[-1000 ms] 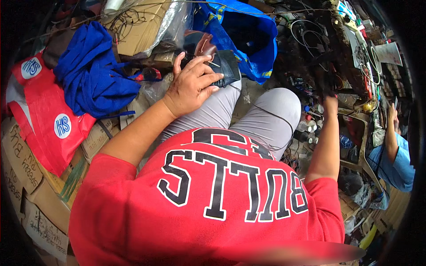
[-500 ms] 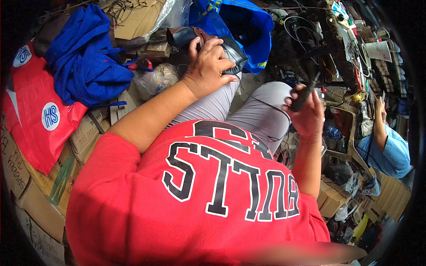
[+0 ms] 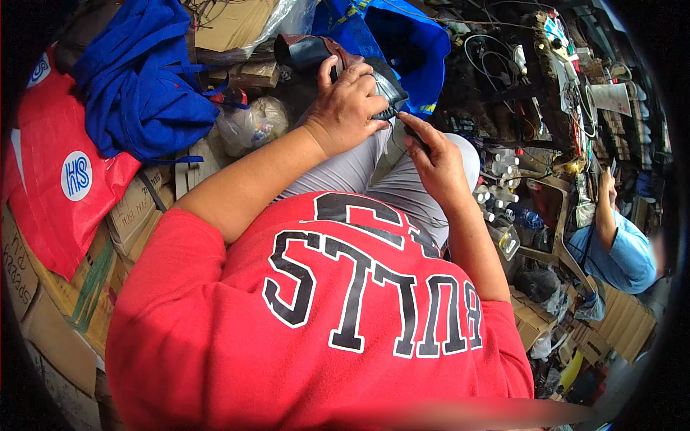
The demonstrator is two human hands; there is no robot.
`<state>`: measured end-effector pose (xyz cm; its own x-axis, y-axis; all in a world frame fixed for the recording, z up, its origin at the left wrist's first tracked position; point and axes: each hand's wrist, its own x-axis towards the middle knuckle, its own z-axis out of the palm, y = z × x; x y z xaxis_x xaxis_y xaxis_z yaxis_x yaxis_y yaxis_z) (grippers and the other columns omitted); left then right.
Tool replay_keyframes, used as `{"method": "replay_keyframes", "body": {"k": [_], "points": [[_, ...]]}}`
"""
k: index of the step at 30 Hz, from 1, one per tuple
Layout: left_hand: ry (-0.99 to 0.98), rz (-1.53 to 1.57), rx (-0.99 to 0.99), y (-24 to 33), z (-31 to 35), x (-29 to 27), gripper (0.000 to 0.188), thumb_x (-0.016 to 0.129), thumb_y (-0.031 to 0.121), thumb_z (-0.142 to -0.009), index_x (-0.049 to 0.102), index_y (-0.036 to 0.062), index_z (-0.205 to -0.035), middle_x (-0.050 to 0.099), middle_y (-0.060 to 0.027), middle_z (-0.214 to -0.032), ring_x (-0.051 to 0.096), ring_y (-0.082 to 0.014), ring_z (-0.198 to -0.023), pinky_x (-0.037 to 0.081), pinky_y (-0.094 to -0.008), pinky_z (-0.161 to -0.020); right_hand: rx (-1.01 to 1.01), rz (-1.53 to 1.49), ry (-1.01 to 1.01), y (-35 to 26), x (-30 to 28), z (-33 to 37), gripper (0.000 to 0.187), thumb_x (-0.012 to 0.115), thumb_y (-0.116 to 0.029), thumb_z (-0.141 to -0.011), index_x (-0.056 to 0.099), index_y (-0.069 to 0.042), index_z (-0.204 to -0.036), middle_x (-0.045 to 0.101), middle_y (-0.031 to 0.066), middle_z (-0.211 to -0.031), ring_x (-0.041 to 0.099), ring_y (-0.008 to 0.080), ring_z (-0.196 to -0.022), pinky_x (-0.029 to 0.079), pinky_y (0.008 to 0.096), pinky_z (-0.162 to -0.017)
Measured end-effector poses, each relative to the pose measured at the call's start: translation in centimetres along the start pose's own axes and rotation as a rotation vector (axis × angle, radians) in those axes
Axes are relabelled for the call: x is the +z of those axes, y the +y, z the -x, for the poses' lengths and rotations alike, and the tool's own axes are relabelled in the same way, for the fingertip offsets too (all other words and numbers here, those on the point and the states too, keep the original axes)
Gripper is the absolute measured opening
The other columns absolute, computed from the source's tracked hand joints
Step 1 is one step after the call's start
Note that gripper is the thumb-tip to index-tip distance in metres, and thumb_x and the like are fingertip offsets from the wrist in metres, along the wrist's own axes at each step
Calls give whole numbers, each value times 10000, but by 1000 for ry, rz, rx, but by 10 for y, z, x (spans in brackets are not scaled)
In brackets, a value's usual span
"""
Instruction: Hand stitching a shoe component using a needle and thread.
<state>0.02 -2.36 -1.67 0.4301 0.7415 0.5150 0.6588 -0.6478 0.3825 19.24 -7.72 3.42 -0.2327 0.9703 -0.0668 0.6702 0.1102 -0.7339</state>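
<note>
A dark leather shoe (image 3: 389, 87) with a brown upper part rests at my knees, its toe toward the right. My left hand (image 3: 348, 106) is closed over it from above, fingers spread across the leather. Close to the shoe's lower right edge is my right hand (image 3: 437, 156), wrapped around the dark handle of an awl-like tool (image 3: 415, 135). The tool's tip is at or just beside the shoe's edge; I cannot tell whether it pierces it. A thin dark thread hangs over my grey trousers below.
A blue bag (image 3: 424, 50) stands open behind the shoe. Blue cloth (image 3: 144, 86) and a red bag (image 3: 79, 179) lie at the left over cardboard boxes. Small bottles (image 3: 503, 172) and a chair frame (image 3: 553, 215) are at the right, with another person in a blue shirt (image 3: 618, 248) beyond.
My right hand, with the awl-like tool, has moved left from the raised position over my right knee to the shoe's edge. My left hand stays on the shoe.
</note>
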Motion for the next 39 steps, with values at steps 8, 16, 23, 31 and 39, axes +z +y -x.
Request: {"method": "replay_keyframes", "body": {"k": [8,16,23,31,39], "points": [[5,13,0,0,-1,-2,292,784,315,-587,694,175,-827,555,-17,-859,483,-223,-1135,170,-515,-1020,13,11,18,2,5,-6,342,587,-107,-860,582,-118,-1201,640,185,-982,644,298,-850,494,341,-744],[-3,10,15,-4,1,-3,301,789,302,-585,695,169,-838,558,-24,-878,483,-225,-1135,174,-516,-1020,23,3,-49,5,1,-13,331,594,-101,-854,594,-106,-1185,655,181,-956,651,284,-843,496,339,-747],[-20,8,-2,-6,2,-5,312,790,305,-585,696,167,-849,554,-29,-894,478,-235,-1145,176,-510,-1017,82,-81,-187,-3,-11,-26,305,588,-78,-858,602,-62,-1162,668,163,-990,656,198,-883,491,300,-784],[-39,10,-26,-9,-1,-8,315,792,308,-588,695,170,-854,534,-32,-903,468,-241,-1151,170,-504,-1016,60,-114,-138,-3,-6,-23,303,589,-90,-869,598,-63,-1171,668,148,-1013,644,186,-914,481,290,-801],[-34,17,-26,-12,1,-7,306,789,307,-592,695,168,-849,544,-27,-919,465,-237,-1150,167,-502,-1019,118,-152,-144,-1,0,-25,306,585,-90,-875,595,-68,-1180,667,134,-1029,630,161,-921,475,282,-813]]}}
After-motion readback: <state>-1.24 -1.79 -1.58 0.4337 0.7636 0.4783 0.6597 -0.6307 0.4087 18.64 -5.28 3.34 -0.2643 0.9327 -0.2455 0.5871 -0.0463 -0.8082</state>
